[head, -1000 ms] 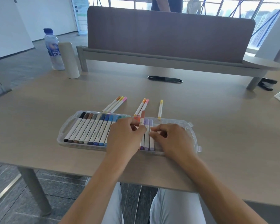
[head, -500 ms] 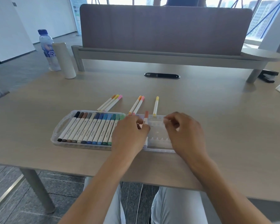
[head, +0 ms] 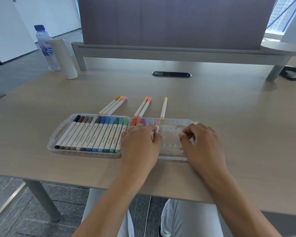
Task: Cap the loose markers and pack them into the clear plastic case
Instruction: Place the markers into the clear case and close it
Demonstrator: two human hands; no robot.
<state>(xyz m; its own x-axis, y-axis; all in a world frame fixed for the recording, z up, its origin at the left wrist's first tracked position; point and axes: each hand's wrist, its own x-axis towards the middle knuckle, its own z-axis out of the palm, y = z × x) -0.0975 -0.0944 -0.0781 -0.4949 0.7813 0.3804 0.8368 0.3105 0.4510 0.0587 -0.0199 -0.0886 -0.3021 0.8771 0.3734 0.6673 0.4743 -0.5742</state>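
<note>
The clear plastic case point(head: 58, 139) lies near the table's front edge. It holds a row of capped markers point(head: 96, 134) from black to green, then orange and purple ones. My left hand point(head: 140, 144) lies over the middle of the row, its curled fingers gripping a pink-capped marker point(head: 157, 123) that lies beside the purple ones. My right hand point(head: 202, 142) hovers over the case's bare right end with fingers curled and nothing visible in them. Loose capped markers lie behind the case: three point(head: 113, 105), two point(head: 143, 106) and a yellow one point(head: 164, 108).
A water bottle point(head: 44, 47) and a white cylinder point(head: 63, 59) stand at the back left. A grey divider panel point(head: 169, 23) runs along the back, with a black cable slot point(head: 171, 74) in front of it. A black object point(head: 290, 74) sits far right.
My left hand has brought the pink-capped marker down beside the purple ones. My right hand has left the purple markers and moved to the case's right end.
</note>
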